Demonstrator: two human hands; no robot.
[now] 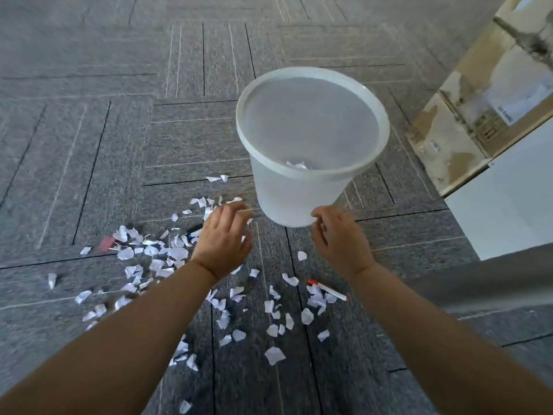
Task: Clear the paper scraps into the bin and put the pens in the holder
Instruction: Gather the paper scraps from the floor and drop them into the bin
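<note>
Grey carpet floor (89, 145) carries paper scraps (178, 253) and a dark pen (195, 229) at left. My left hand (223, 244) hovers palm-down above them, fingers loosely spread, holding nothing. Ahead stands the bin (299, 199); my right hand (339, 242) curls its fingers by the base (whether pinching, I cannot tell). A red pen (327, 290) lies right.

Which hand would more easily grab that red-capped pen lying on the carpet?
The right hand, probably. The red-capped pen lies close beside the right wrist, clearly farther from the other arm. The left hand hovers over the paper scraps further left, nearer the dark pen.
</note>
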